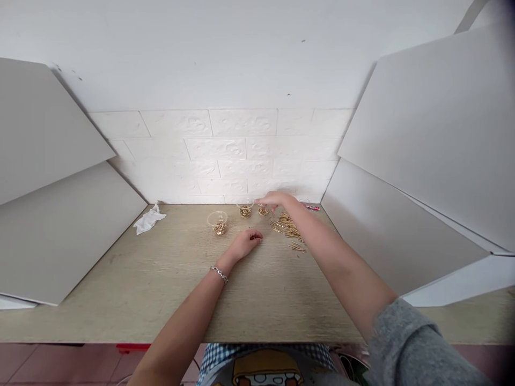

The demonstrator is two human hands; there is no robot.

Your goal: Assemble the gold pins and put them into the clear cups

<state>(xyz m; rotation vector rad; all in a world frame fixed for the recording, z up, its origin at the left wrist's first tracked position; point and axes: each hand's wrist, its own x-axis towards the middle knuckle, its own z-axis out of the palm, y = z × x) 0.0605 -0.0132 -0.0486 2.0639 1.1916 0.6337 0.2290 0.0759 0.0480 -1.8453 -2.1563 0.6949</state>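
Three clear round cups with small gold metal pieces inside stand on the table: the left cup (217, 219), the middle cup (244, 210) and the right cup (263, 211). My right hand (276, 199) is over the right cup, fingers pointing left and down and partly covering its rim. What its fingers hold, if anything, is too small to tell. My left hand (244, 244) rests on the table in front of the cups, fingers curled together; their contents are hidden. Thin gold rods (290, 225) lie loose in a pile to the right, partly behind my right forearm.
A crumpled white tissue (149, 219) lies at the back left. A small red-and-white item (311, 207) is near the wall at the right. Grey-white panels flank the wooden table (161, 289), and a white brick-patterned wall (225, 147) closes the back.
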